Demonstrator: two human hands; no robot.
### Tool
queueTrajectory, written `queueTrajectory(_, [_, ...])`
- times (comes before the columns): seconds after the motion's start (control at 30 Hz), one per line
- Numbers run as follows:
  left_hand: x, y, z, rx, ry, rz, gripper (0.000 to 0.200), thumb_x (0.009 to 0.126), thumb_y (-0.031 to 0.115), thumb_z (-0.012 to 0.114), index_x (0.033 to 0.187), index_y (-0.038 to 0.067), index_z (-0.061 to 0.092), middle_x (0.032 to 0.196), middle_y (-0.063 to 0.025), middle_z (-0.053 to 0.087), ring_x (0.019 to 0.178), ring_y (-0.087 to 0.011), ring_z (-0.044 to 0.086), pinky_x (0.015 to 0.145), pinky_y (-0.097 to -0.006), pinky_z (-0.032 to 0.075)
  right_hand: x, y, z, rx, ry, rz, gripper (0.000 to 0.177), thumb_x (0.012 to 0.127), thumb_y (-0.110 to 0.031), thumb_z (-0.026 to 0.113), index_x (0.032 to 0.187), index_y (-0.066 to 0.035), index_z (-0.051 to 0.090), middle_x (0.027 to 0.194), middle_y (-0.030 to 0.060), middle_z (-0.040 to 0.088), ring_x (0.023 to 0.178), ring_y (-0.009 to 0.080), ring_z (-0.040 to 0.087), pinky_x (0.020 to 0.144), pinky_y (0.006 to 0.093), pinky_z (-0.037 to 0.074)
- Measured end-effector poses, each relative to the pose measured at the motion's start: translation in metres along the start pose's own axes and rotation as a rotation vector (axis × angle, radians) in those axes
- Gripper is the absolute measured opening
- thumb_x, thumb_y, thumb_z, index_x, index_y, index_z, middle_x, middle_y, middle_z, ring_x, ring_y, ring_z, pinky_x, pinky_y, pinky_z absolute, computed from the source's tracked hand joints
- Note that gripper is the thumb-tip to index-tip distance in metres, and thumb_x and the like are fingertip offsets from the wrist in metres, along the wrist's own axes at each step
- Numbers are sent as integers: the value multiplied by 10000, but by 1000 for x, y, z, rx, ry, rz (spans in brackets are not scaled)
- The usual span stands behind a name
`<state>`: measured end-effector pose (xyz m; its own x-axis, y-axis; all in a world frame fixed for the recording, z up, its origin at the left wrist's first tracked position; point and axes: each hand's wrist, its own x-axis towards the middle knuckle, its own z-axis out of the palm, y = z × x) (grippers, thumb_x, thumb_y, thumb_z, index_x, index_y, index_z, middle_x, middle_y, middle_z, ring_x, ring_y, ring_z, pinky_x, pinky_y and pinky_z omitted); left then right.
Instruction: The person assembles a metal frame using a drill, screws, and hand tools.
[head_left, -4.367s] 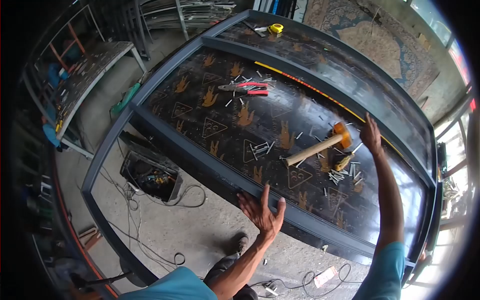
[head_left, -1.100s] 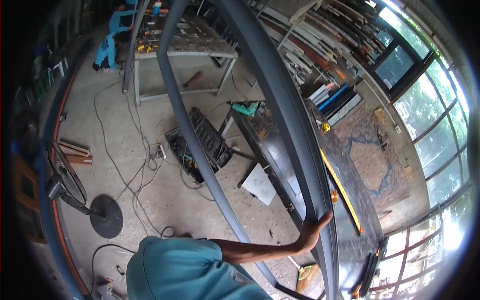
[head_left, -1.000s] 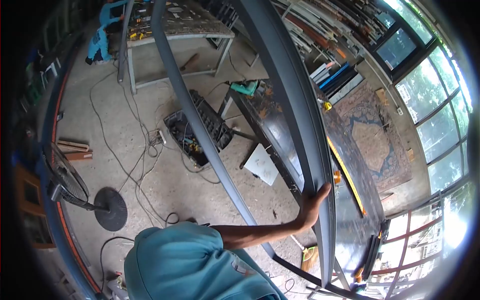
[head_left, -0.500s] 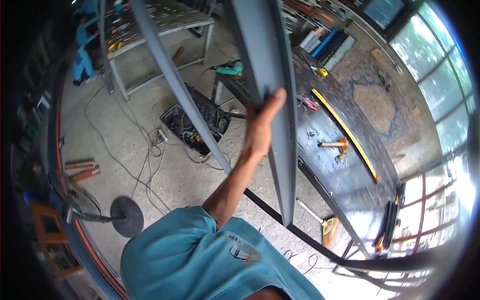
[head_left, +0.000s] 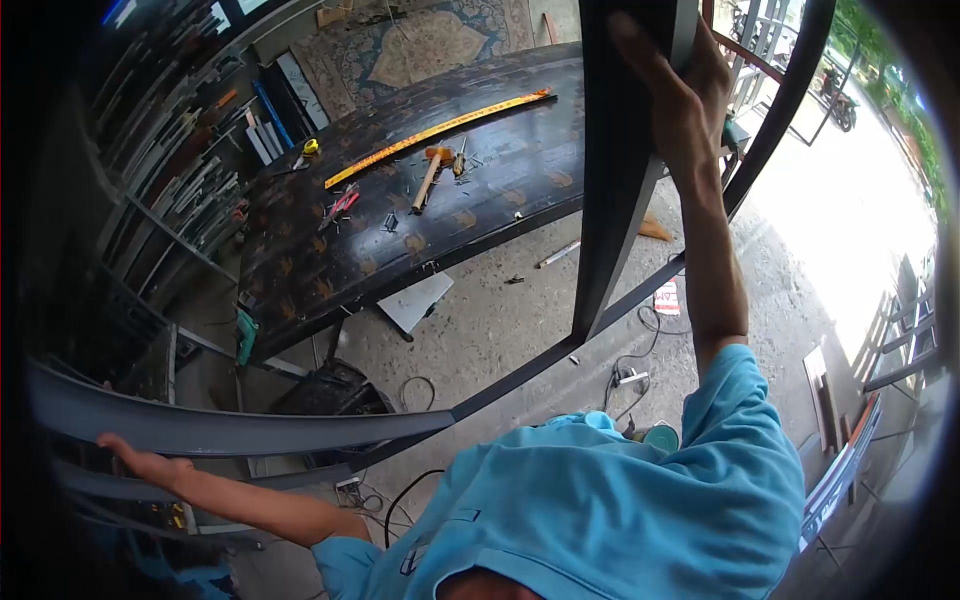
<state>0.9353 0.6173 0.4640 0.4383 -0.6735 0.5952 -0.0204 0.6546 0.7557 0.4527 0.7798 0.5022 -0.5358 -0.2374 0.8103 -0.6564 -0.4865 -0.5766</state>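
Observation:
A large dark grey metal frame made of long channel bars surrounds the space before me. At the left, my left hand holds one wide grey bar of it, the thumb lying along the lower edge and the other fingers mostly hidden. My right hand is raised and wrapped around an upright dark bar, its thumb across the near face. Some fingers are out of sight behind that bar.
Beyond the frame stands a dark table with a yellow ruler, a hammer, red-handled pliers and a tape measure. Cables lie on the floor. Metal lengths fill a rack at the left.
My view has swung to the right, so the table now lies ahead. The left hand and its bar have shifted from the middle to the lower left. The right hand has come into view, gripping another bar.

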Motion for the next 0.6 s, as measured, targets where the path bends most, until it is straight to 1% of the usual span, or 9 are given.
queueTrajectory(0.03, [10,9,-8,65,-77,49,839,896,676,331,1427,28,310,1499,-131,259,1379,-299,218,1115,-422,156,-5,4,-2,59,6,54,519,770,-310,721,1150,13,579,971,97,652,873,169,607,773,302,482])
queueTrajectory(0.07, [16,17,-5,31,115,-11,888,888,678,361,1445,-3,236,1505,-164,223,1376,-313,214,1115,-416,155,-13,18,-6,-161,27,12,467,785,-415,712,996,-2,654,820,73,662,759,152,615,717,286,466])
queueTrajectory(0.1, [28,22,-13,-1,164,-3,862,879,618,477,1417,-26,280,1475,-181,271,1331,-314,296,1100,-399,209,-21,26,-12,-108,-8,66,505,771,-440,716,1028,-10,650,862,100,673,771,189,639,734,314,493])
queueTrajectory(0.17, [50,38,-20,95,120,134,791,910,536,488,1425,-22,266,1480,-183,262,1332,-311,292,1106,-392,202,-33,20,-12,-63,-25,165,574,742,-471,729,1074,-13,628,906,140,682,797,217,673,764,319,524])
queueTrajectory(0.27, [76,63,-24,203,92,427,745,924,469,508,1433,-12,254,1482,-176,264,1326,-305,306,1102,-386,211,-50,40,-7,41,79,135,605,737,-453,739,1094,15,600,895,157,677,778,215,667,735,324,527])
queueTrajectory(0.43, [93,105,-17,344,151,694,724,921,443,516,1436,5,258,1476,-165,285,1310,-303,335,1083,-383,244,-85,44,3,188,207,310,572,753,-400,748,1074,34,556,958,121,609,916,190,573,850,322,443])
queueTrajectory(0.53, [107,119,-14,483,203,847,712,920,428,521,1438,15,260,1472,-158,298,1301,-302,353,1071,-381,264,-110,57,10,437,271,459,506,804,-354,703,1098,25,543,978,98,586,886,157,556,818,277,438])
queueTrajectory(0.57, [113,124,-6,523,222,909,709,919,423,523,1438,18,260,1471,-156,302,1298,-302,359,1067,-380,270,-116,56,15,499,313,435,490,822,-341,684,1102,35,539,942,92,580,868,149,557,790,270,442])
queueTrajectory(0.6, [119,126,1,561,229,951,705,918,417,525,1439,22,261,1469,-154,306,1295,-301,365,1063,-380,277,-126,69,17,463,330,409,302,893,-318,597,931,-21,557,723,45,547,617,131,573,577,246,486])
